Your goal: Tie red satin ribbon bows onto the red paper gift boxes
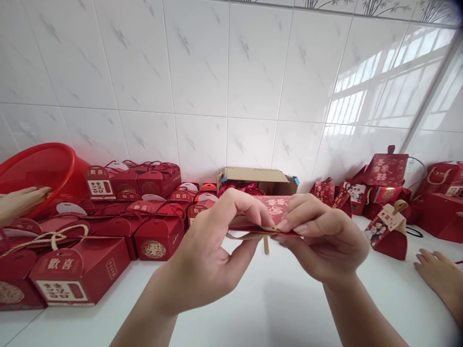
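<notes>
Both my hands hold a flat red paper box (272, 208) with a gold design up over the white counter (275, 299). My left hand (210, 250) pinches its left end between thumb and curled fingers. My right hand (321, 238) grips the right end, fingertips pressed on the lower edge. A tan paper flap hangs below the box between my hands.
Several red gift boxes (81, 272) with gold print crowd the left and back. A red basket (39, 168) sits far left, another person's hand (21, 200) against it. An open cardboard box (258, 178) stands by the tiled wall. More red boxes (387, 226) and another hand (439, 274) lie at right.
</notes>
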`<state>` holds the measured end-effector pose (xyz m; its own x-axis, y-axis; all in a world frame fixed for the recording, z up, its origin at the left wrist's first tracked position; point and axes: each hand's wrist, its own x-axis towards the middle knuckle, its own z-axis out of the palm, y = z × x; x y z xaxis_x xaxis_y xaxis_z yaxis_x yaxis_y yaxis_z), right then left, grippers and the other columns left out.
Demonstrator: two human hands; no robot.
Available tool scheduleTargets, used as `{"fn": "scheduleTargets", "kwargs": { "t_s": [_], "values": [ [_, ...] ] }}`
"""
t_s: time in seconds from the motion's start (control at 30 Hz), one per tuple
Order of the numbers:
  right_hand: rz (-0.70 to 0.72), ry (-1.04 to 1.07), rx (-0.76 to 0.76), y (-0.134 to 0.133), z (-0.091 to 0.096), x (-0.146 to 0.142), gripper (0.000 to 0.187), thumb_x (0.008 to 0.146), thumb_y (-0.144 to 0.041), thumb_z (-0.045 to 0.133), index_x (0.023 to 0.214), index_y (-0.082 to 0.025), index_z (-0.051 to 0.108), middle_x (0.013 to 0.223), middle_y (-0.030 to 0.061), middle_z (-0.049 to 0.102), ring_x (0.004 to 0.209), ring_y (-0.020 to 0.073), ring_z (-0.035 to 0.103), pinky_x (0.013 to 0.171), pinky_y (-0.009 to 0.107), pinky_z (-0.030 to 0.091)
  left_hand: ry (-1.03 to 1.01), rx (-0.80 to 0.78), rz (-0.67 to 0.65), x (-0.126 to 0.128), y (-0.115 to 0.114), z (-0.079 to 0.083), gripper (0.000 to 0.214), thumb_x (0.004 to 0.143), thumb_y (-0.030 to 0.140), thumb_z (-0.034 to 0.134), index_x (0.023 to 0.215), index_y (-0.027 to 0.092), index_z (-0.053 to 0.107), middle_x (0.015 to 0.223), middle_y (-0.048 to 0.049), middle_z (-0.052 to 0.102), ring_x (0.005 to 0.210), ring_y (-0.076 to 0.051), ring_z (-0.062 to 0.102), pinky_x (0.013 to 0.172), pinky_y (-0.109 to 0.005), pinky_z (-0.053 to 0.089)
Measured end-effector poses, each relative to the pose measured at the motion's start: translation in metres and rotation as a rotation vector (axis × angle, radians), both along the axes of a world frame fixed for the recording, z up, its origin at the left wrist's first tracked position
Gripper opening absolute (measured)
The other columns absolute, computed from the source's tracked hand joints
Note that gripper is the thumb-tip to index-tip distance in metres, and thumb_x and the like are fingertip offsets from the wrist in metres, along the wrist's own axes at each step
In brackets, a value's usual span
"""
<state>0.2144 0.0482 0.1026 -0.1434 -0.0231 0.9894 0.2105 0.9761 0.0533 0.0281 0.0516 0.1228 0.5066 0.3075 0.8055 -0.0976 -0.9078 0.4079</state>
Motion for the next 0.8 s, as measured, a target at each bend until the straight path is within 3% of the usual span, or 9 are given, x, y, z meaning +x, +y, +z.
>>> {"fn": "scheduleTargets", "kwargs": {
  "t_s": [0.13, 0.4, 0.63, 0.8],
  "values": [
    [0.033, -0.024, -0.040, -0.001, -0.001, 0.000, 0.035, 0.066, 0.008, 0.067, 0.084, -0.019, 0.055, 0.077, 0.0015, 0.066, 0.071, 0.0167, 0.063, 0.066, 0.039, 0.054, 0.044, 0.026, -0.027, -0.001, 0.000, 0.001, 0.043, 0.079, -0.006, 0.052, 0.110, 0.022, 0.045, 0.108, -0.0022, 0.058, 0.104, -0.014, 0.059, 0.086, -0.026, 0.058],
    [0.055, -0.011, -0.061, -0.001, -0.002, -0.001, 0.036, 0.067, 0.008, 0.068, 0.086, -0.019, 0.054, 0.079, 0.0018, 0.065, 0.074, 0.0162, 0.063, 0.068, 0.038, 0.055, -0.005, 0.080, -0.012, -0.002, 0.001, 0.000, 0.049, 0.076, -0.007, 0.056, 0.114, 0.022, 0.046, 0.103, 0.0001, 0.061, 0.099, -0.013, 0.063, 0.085, -0.025, 0.060],
    [0.022, 0.042, -0.074, 0.003, -0.005, -0.004, 0.035, 0.066, 0.006, 0.068, 0.085, -0.020, 0.053, 0.080, 0.0015, 0.065, 0.070, 0.0143, 0.061, 0.065, 0.034, 0.053, -0.009, 0.175, 0.243, -0.001, 0.003, 0.000, 0.039, 0.077, 0.004, 0.062, 0.107, 0.023, 0.047, 0.092, 0.0023, 0.064, 0.090, -0.010, 0.064, 0.077, -0.017, 0.057],
    [0.041, 0.123, -0.219, 0.011, -0.011, -0.009, 0.029, 0.070, 0.001, 0.068, 0.081, -0.022, 0.053, 0.079, 0.0010, 0.064, 0.069, 0.0142, 0.061, 0.061, 0.030, 0.053, 0.039, 0.171, 0.348, 0.001, 0.008, -0.001, 0.034, 0.080, 0.010, 0.061, 0.107, 0.023, 0.045, 0.091, 0.0024, 0.065, 0.086, -0.009, 0.065, 0.075, -0.015, 0.055]
  ]
}}
